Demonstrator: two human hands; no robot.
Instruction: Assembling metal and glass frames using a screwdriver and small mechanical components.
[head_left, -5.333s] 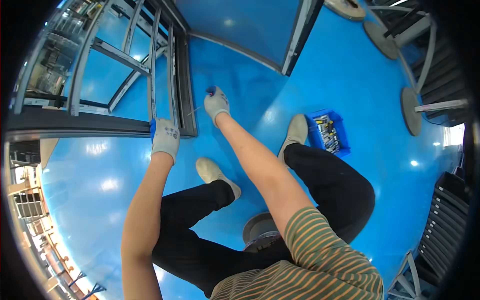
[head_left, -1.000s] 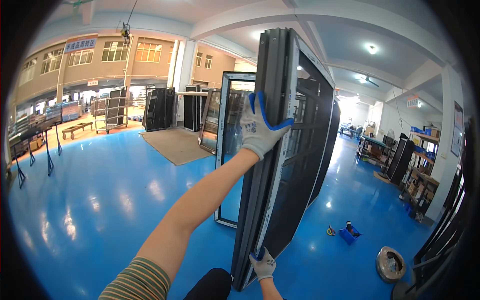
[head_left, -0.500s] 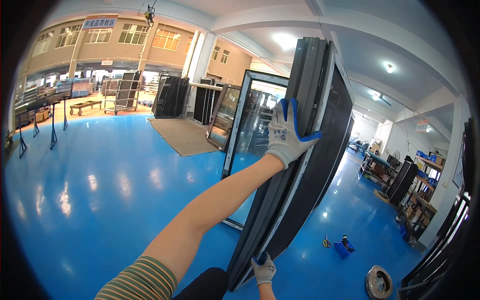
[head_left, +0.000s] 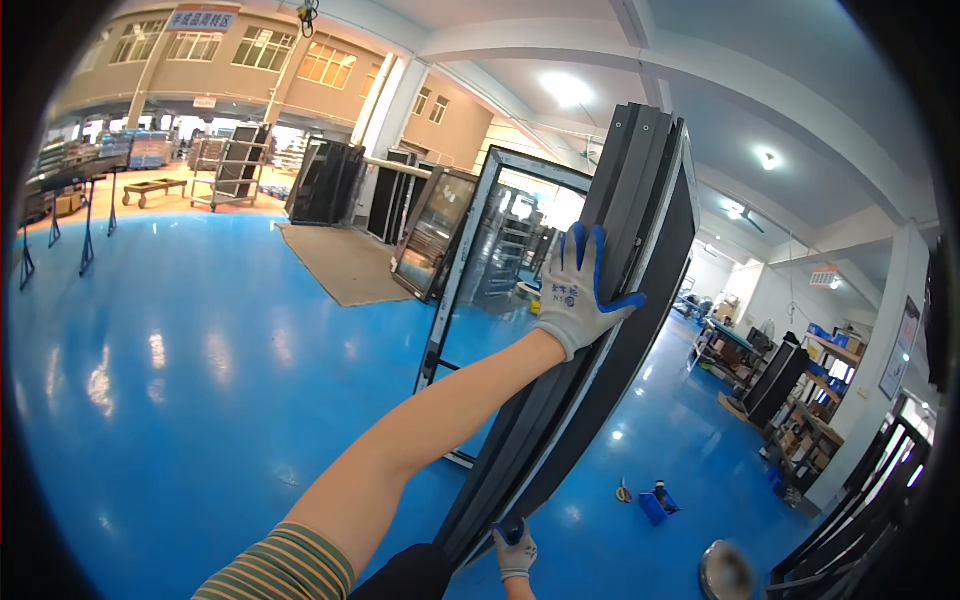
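Steadying seems best with the left hand (head_left: 580, 295) high, the right hand (head_left: 516, 550) low, pressure even. The left grip spreads wide against the dark frame (head_left: 560, 408), just off centre toward four o'clock; the right's closure cannot be told. The frame's long axis points from seven o'clock up to one.

Rnd. item (head_left: 716, 571) btm. R, blurry, cut off

Workshop with stocked shelving (head_left: 812, 436), wheeled cart (head_left: 155, 186)
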